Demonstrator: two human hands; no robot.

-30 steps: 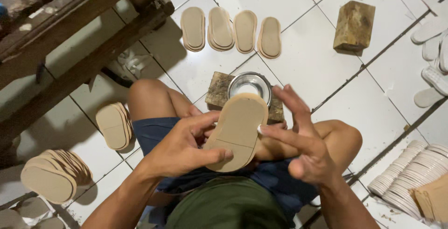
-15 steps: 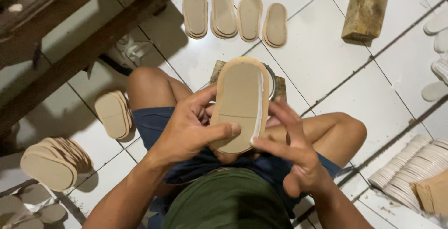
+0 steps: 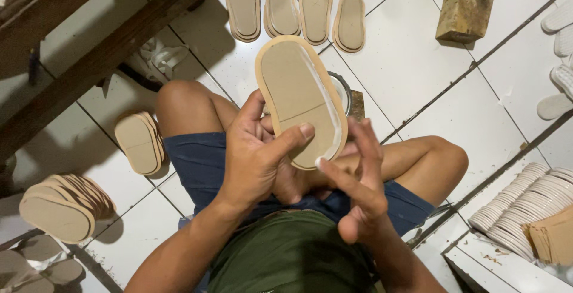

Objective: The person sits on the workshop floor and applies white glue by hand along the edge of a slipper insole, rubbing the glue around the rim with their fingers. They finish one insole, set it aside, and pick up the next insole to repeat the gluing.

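- Head view, and we look down at our crossed legs on the white tile floor [image 3: 418, 72], blue shorts and a green shirt below.
- Our left hand [image 3: 256, 156] grasps a tan insole [image 3: 298, 99], thumb pressed across its lower face, fingers wrapped behind it.
- We hold the insole up over our lap, tilted, toe end pointing away from us, a pale rim showing down its right edge.
- Our right hand [image 3: 358, 185] sits just beside the insole's lower right edge, fingers spread and released, one fingertip touching the rim near the heel.
- We grip nothing with that right hand.
- Behind the insole a metal bowl [image 3: 343, 90] peeks out on the floor, mostly hidden, set on a small wooden slab.
- Four more insoles [image 3: 295, 9] lie in a row on the tiles further out, well apart from our hands.
- Off to the upper right stands a wooden block [image 3: 465, 6].
- By our left knee rests a small insole stack [image 3: 140, 144], and a bigger fanned pile [image 3: 62, 206] lies lower left.
- Lower right, white soles [image 3: 519, 200] are lined up on edge near a box.
- A dark wooden bench [image 3: 89, 36] crosses the upper left corner.
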